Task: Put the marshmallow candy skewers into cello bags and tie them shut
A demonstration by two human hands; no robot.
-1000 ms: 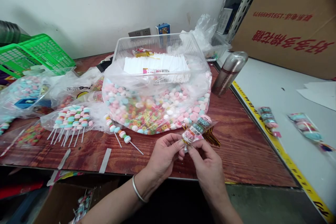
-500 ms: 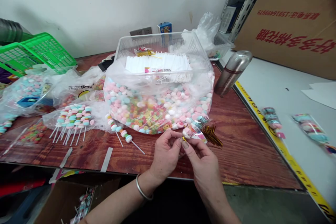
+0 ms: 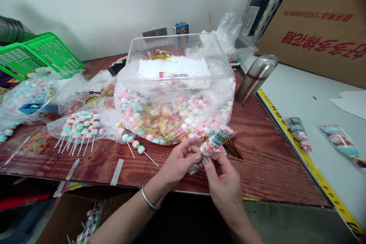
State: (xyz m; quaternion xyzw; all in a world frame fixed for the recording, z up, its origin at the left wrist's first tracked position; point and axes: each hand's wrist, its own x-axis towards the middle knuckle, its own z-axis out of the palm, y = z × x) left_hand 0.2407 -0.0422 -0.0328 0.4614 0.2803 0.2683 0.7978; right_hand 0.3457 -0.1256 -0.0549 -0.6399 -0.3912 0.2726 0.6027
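Above a wood-grain counter (image 3: 265,171), the left hand (image 3: 183,158) and right hand (image 3: 224,173) pinch the lower end of a clear-wrapped marshmallow stack (image 3: 215,142), tilted up to the right, near gold twist ties (image 3: 234,150). It looks very light, probably soft and easily squashed, with a slick surface; the narrow lower end seems the safest grip.

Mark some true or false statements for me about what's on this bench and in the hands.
1. The left hand and right hand both touch the wrapped candy. True.
2. The silver bracelet is on the right wrist. False: it is on the left.
3. Gold strips lie on the brown table. True.
4. The plastic basket is red. False: it is green.
5. The metal flask is left of the clear tub. False: it is right.
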